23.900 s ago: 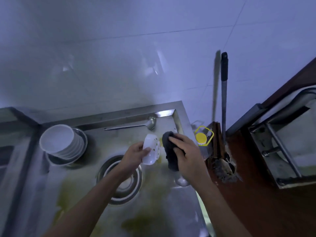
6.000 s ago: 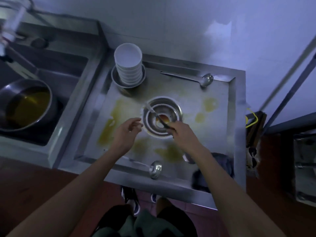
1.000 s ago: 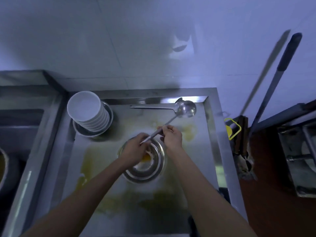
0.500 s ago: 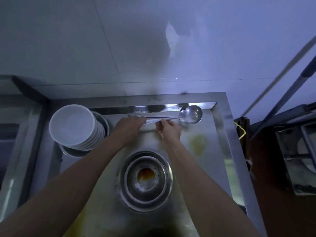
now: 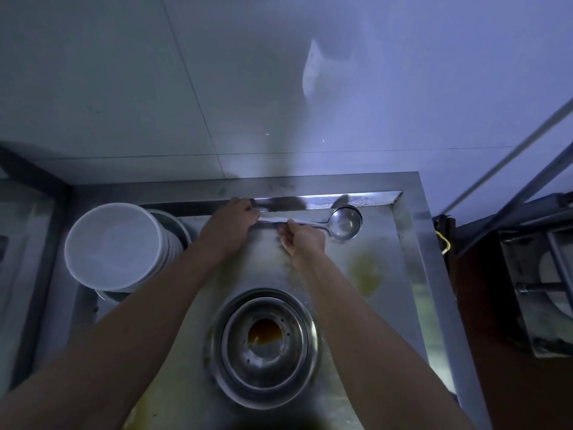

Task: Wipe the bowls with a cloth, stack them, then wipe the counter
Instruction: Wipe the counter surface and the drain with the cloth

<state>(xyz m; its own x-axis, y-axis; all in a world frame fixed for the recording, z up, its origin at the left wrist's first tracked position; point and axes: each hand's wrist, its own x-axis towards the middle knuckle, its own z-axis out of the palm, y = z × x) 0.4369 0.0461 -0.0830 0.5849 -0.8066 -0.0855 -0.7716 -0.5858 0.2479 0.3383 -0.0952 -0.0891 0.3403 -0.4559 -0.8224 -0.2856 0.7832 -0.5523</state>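
Observation:
A stack of white bowls (image 5: 117, 246) stands on a metal plate (image 5: 175, 223) at the back left of the steel counter (image 5: 409, 274). A steel ladle (image 5: 344, 226) lies along the counter's back edge, its cup to the right. My left hand (image 5: 231, 223) grips the far end of its handle. My right hand (image 5: 302, 242) pinches the handle nearer the cup. Whether a second ladle lies under the same handle I cannot tell. No cloth is in view.
A round steel burner ring (image 5: 265, 346) with orange liquid in its middle sits near the front. Yellow oily stains (image 5: 366, 271) mark the counter on the right. Slanted poles (image 5: 511, 178) and a metal frame (image 5: 539, 293) stand to the right, past the counter's edge.
A second ago both hands held a ladle tilted over the burner ring. It has gone to the back edge and now lies flat there. Over the last half second the hands barely shifted.

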